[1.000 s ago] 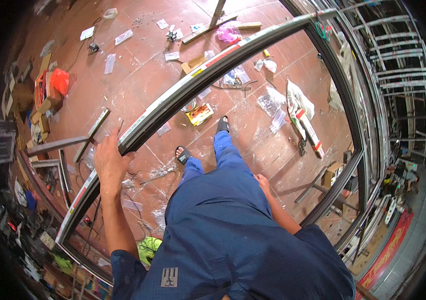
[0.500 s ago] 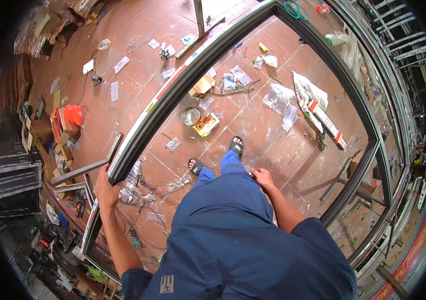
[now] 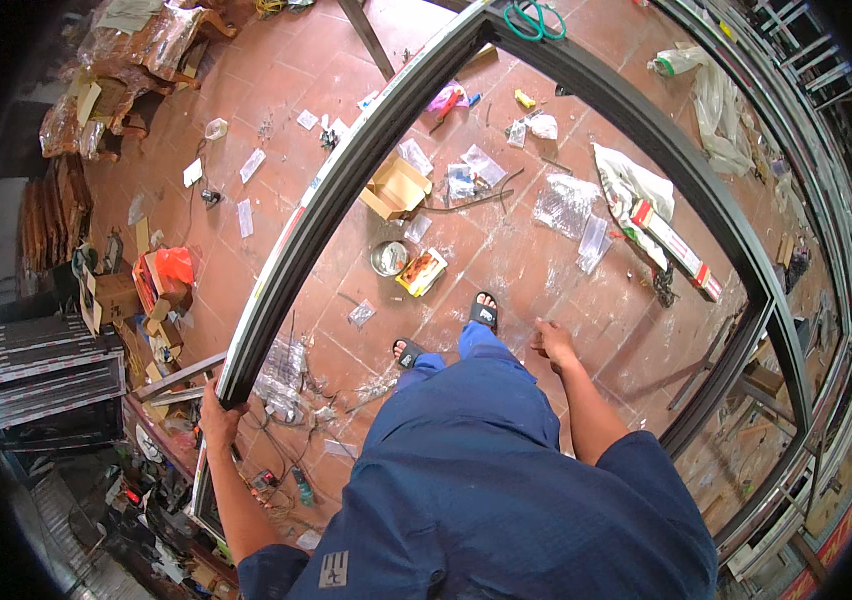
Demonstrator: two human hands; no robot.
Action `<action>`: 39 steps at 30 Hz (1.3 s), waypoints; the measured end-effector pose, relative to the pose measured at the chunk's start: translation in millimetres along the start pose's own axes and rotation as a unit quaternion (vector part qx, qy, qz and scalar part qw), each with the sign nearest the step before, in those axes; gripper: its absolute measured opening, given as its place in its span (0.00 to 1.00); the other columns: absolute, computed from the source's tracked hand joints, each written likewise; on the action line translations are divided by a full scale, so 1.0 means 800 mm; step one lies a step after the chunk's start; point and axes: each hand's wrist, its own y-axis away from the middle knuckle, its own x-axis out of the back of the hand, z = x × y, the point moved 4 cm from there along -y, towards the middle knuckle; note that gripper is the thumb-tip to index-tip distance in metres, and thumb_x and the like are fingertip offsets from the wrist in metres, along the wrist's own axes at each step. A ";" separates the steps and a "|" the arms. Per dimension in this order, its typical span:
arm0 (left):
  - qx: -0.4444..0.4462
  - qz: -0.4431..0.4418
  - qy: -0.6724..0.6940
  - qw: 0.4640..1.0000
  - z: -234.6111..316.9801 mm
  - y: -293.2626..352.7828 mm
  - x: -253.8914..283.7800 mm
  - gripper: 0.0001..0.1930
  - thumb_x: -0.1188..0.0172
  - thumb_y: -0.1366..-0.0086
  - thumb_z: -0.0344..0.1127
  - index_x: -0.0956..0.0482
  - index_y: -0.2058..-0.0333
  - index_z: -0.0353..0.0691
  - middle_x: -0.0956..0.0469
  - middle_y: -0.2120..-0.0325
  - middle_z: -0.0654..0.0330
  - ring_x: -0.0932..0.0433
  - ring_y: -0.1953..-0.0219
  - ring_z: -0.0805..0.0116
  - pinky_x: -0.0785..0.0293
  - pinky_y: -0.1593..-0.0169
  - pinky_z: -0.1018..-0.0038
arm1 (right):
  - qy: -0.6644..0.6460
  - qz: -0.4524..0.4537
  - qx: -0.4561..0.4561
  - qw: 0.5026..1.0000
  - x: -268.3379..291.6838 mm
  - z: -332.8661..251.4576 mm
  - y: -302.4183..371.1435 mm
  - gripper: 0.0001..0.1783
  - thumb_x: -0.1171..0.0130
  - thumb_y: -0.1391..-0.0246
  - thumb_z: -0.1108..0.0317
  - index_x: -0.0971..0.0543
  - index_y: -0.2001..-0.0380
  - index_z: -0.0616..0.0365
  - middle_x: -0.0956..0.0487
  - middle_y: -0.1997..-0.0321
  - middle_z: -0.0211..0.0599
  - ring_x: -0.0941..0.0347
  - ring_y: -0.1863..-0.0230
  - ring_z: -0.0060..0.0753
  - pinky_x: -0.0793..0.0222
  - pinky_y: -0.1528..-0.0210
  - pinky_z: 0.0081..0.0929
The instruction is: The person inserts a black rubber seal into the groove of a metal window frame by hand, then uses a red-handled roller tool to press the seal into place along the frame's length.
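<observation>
Dark metal frame (image 3: 329, 190) is clasped in the left hand (image 3: 218, 418) along its left bar. From that grip the bar runs forward and rightward to a corner bearing a green cord (image 3: 536, 35); another side continues farther right. Well right of the grip, the right hand (image 3: 553, 343) curls loosely, nothing seen in it. A yellow packet (image 3: 420, 272) lies ahead-right of the grip.

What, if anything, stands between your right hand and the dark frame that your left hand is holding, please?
Nothing visible stands between the right hand and the bar of the dark frame to its right; tiled floor shows in the gap, though depth is hard to judge. The left hand grips the frame's left bar.
</observation>
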 end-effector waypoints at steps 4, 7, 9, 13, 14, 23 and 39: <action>0.002 -0.014 0.007 1.000 0.014 -0.003 0.007 0.48 0.16 0.58 0.40 0.30 0.37 0.51 0.19 0.43 0.54 0.22 0.40 0.45 0.27 0.41 0.52 | 0.056 0.064 0.127 0.988 0.051 -0.089 -0.039 0.20 0.40 0.35 0.52 0.16 0.65 0.62 0.16 0.72 0.36 0.21 0.74 0.29 0.26 0.69 0.34; 0.023 -0.032 0.006 0.999 0.007 -0.007 0.011 0.48 0.17 0.58 0.50 0.28 0.37 0.47 0.19 0.43 0.51 0.21 0.40 0.45 0.27 0.39 0.54 | 0.083 0.114 0.286 0.948 0.081 -0.224 -0.016 0.21 0.40 0.33 0.53 0.16 0.61 0.63 0.15 0.69 0.37 0.20 0.68 0.28 0.25 0.62 0.31; 0.045 -0.067 0.053 0.995 0.001 -0.013 0.012 0.48 0.18 0.57 0.52 0.27 0.36 0.45 0.20 0.42 0.49 0.22 0.39 0.45 0.28 0.37 0.55 | 0.122 0.159 0.393 0.897 0.099 -0.338 0.028 0.22 0.40 0.33 0.53 0.16 0.61 0.65 0.15 0.67 0.38 0.21 0.64 0.31 0.27 0.57 0.31; -0.072 -0.082 0.057 0.992 0.115 -0.045 0.028 0.48 0.21 0.53 0.52 0.27 0.34 0.41 0.20 0.43 0.43 0.22 0.40 0.42 0.29 0.36 0.54 | 0.127 0.281 0.550 0.776 0.111 -0.518 0.123 0.18 0.39 0.33 0.59 0.17 0.63 0.66 0.17 0.65 0.47 0.20 0.60 0.43 0.28 0.53 0.37; -0.121 -0.065 0.046 0.989 0.142 -0.059 0.025 0.48 0.21 0.53 0.51 0.28 0.34 0.40 0.20 0.44 0.42 0.22 0.41 0.42 0.28 0.37 0.54 | 0.167 0.327 0.571 0.734 0.112 -0.549 0.135 0.17 0.39 0.33 0.58 0.16 0.62 0.64 0.17 0.62 0.47 0.20 0.58 0.48 0.27 0.51 0.40; -0.199 -0.035 0.178 0.963 0.471 -0.143 0.012 0.30 0.32 0.38 0.61 0.18 0.54 0.37 0.17 0.61 0.44 0.19 0.57 0.40 0.25 0.54 0.51 | 0.423 0.313 0.425 0.737 0.155 -0.625 0.025 0.33 0.57 0.26 0.42 0.18 0.56 0.65 0.20 0.51 0.62 0.24 0.47 0.66 0.31 0.44 0.54; -0.052 0.194 0.141 0.969 0.485 -0.158 0.001 0.30 0.37 0.35 0.65 0.15 0.54 0.42 0.16 0.62 0.57 0.19 0.60 0.53 0.26 0.58 0.56 | 0.349 0.248 0.336 0.839 0.199 -0.646 -0.040 0.36 0.56 0.26 0.43 0.23 0.71 0.70 0.27 0.77 0.53 0.33 0.73 0.46 0.39 0.64 0.48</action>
